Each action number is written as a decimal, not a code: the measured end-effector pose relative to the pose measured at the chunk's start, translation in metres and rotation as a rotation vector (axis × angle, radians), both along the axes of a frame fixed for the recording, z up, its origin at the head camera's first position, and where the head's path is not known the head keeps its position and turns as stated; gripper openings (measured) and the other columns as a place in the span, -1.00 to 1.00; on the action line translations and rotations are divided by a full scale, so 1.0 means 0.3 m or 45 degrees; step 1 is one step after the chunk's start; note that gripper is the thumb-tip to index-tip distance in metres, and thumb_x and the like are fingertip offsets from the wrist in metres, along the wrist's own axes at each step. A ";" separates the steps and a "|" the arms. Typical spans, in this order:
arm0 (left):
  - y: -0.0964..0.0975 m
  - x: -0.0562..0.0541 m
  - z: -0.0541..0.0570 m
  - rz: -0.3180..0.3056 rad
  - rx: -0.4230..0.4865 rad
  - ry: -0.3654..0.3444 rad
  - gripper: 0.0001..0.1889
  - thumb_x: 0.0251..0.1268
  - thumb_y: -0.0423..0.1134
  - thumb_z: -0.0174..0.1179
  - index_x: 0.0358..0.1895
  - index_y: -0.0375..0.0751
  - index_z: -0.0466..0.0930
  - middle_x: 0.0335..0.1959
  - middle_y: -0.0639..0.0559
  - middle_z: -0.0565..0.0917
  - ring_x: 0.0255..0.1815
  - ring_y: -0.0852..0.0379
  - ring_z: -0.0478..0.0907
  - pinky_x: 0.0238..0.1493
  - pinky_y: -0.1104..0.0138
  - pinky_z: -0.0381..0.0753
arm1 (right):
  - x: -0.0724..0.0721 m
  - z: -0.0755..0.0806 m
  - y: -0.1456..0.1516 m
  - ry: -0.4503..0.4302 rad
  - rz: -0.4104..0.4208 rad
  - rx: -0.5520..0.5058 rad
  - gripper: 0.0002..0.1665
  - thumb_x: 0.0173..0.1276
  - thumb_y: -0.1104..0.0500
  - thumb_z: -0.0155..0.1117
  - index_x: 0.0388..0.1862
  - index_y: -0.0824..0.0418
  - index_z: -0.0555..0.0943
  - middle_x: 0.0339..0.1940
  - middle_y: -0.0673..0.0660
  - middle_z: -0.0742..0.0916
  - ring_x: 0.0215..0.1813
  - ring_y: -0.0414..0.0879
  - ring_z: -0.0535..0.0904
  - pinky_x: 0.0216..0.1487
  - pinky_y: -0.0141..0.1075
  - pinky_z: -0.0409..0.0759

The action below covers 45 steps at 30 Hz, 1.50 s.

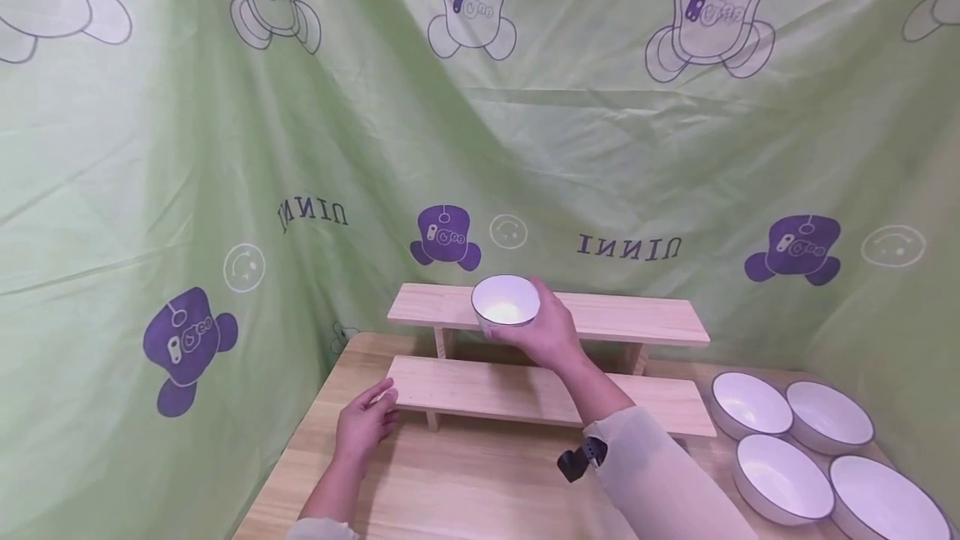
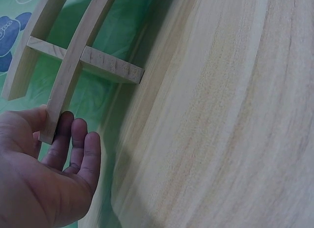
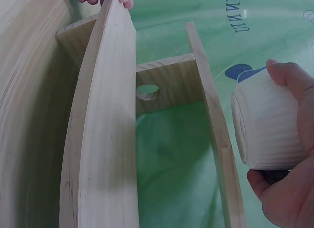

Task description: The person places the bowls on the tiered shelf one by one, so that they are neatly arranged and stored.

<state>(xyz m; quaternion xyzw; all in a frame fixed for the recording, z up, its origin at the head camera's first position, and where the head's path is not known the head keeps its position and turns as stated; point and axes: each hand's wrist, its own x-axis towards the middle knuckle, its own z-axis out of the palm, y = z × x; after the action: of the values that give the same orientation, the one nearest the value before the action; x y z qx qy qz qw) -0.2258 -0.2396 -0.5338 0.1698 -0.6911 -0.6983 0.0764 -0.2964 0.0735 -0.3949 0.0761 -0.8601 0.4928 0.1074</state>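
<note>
A pale wooden two-tier shelf (image 1: 480, 385) stands on a light wood-grain table (image 1: 465, 482). The right hand (image 1: 550, 332) grasps a small round white bowl with a dark rim and ribbed outer wall (image 1: 506, 301), holding it above the shelf's upper board, apart from the wood. The left hand (image 1: 363, 427) pinches the left end of the shelf's lower board between thumb and fingers. Four larger white, dark-rimmed bowls (image 1: 783, 477) sit grouped to the shelf's right; a green printed cloth (image 1: 555, 148) hangs behind it.
</note>
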 end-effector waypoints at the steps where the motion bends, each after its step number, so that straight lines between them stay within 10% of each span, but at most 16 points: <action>1: 0.001 -0.001 0.001 0.001 0.005 0.001 -0.49 0.39 -0.12 0.41 0.33 -0.23 0.61 0.04 -0.26 0.73 -0.12 -0.14 0.75 -0.03 0.08 0.81 | -0.003 0.001 -0.003 -0.004 0.000 -0.009 0.56 -0.29 -0.29 0.81 0.65 0.14 0.20 0.45 0.26 0.52 0.42 0.21 0.44 0.47 0.15 0.42; 45: 0.010 0.000 0.006 0.015 0.006 0.001 -0.51 0.39 -0.18 0.40 0.32 -0.26 0.62 0.05 -0.28 0.72 -0.12 -0.20 0.75 -0.01 0.04 0.80 | -0.132 -0.005 -0.169 -0.059 -0.051 -0.024 0.53 -0.24 -0.19 0.81 0.66 0.16 0.16 0.40 0.30 0.55 0.38 0.23 0.47 0.44 0.10 0.47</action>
<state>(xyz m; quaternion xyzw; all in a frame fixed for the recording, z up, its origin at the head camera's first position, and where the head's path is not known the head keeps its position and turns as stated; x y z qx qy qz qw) -0.2258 -0.2366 -0.5319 0.1740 -0.6884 -0.6995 0.0804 -0.3360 0.0227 -0.3965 0.0466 -0.8590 0.5004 0.0979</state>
